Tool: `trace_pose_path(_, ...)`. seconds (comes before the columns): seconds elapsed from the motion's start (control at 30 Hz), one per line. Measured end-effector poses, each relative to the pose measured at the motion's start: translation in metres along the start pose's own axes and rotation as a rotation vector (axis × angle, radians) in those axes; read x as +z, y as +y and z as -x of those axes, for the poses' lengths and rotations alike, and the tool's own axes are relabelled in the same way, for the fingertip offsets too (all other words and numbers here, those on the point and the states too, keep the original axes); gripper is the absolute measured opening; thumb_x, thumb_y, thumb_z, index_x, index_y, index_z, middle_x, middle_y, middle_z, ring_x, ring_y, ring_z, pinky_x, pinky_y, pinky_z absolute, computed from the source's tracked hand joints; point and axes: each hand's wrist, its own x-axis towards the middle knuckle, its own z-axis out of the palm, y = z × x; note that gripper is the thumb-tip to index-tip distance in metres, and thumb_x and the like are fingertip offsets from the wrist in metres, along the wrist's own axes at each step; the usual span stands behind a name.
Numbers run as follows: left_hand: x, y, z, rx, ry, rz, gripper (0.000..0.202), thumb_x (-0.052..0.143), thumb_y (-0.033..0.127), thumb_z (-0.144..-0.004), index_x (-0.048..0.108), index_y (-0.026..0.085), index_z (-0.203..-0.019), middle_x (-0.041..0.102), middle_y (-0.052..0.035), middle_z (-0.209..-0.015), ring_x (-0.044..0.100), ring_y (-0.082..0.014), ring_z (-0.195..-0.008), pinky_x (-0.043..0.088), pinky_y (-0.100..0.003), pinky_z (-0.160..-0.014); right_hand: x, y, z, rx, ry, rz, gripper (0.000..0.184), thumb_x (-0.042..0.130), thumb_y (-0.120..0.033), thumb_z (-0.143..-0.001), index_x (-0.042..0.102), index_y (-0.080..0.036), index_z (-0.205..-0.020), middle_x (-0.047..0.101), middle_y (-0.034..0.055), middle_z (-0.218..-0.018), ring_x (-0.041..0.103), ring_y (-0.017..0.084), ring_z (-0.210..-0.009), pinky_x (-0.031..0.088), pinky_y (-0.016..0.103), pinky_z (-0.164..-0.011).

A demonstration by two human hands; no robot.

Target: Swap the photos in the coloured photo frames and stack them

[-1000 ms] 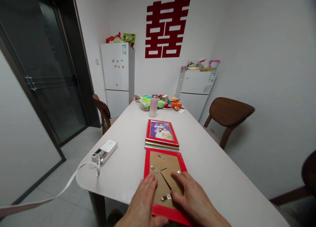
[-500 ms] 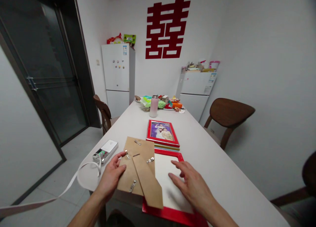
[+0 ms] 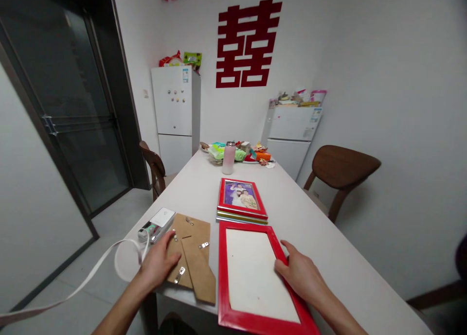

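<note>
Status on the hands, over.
Left hand on brown frame backing. Right hand at edge of red picture frame. White-topped device beside backing.

The picture frame lies on the surface. Just left of the frame is a backing board, and the left hand is on this board. The right hand is on the frame's right side. Behind the frame lies a stack of framed photos, and farther behind it stands a bottle. Farther left of the frame lies a flat device.
</note>
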Motion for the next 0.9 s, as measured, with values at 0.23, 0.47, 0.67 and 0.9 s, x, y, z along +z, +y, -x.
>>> trace_pose_path(0.23, 0.027, 0.034, 0.016, 0.258, 0.027, -0.366, 0.038, 0.048, 0.019, -0.070, 0.048, 0.016, -0.108, 0.050, -0.0102, -0.116, 0.040, -0.0284, -0.111, 0.026, -0.045, -0.095, -0.025, -0.019, 0.019, 0.272, -0.289, -1.063, 0.073, 0.045, -0.026, -0.068, 0.007, -0.022, -0.130, 0.065, 0.0065, -0.088, 0.062, 0.019, -0.059, 0.048, 0.034, -0.057)
trace_pose_path(0.47, 0.114, 0.093, 0.061, 0.628, -0.371, -0.200, 0.078, 0.066, 0.036, -0.059, 0.028, 0.014, -0.125, 0.024, -0.0136, -0.134, 0.027, -0.0317, -0.119, 0.028, -0.047, -0.096, -0.035, -0.035, 0.028, 0.212, -0.294, -1.172, 0.082, 0.056, -0.027, -0.065, 0.006, -0.027, -0.130, 0.065, 0.0037, -0.088, 0.062, 0.017, -0.061, 0.049, 0.034, -0.061)
trace_pose_path(0.67, 0.124, 0.107, 0.065, 0.855, -0.262, -0.135, 0.063, 0.046, 0.006, -0.059, 0.034, 0.015, -0.120, 0.051, -0.0114, -0.108, 0.049, -0.0252, -0.095, 0.043, -0.039, -0.082, -0.028, -0.023, 0.019, 0.158, -0.178, -0.932, 0.076, 0.055, -0.031, -0.064, 0.017, -0.018, -0.129, 0.059, -0.0039, -0.057, 0.054, 0.012, -0.047, 0.042, 0.023, -0.047)
trace_pose_path(0.9, 0.054, 0.078, 0.048, 0.321, 0.137, 0.019, 0.044, 0.044, 0.018, -0.070, 0.039, 0.015, -0.114, 0.057, -0.0053, -0.089, 0.056, -0.0196, -0.079, 0.045, -0.032, -0.070, -0.012, 0.011, 0.002, 0.077, 0.017, -0.258, 0.055, 0.044, -0.028, -0.064, 0.043, -0.011, -0.117, 0.061, 0.0006, -0.064, 0.055, 0.015, -0.053, 0.039, 0.024, -0.052)
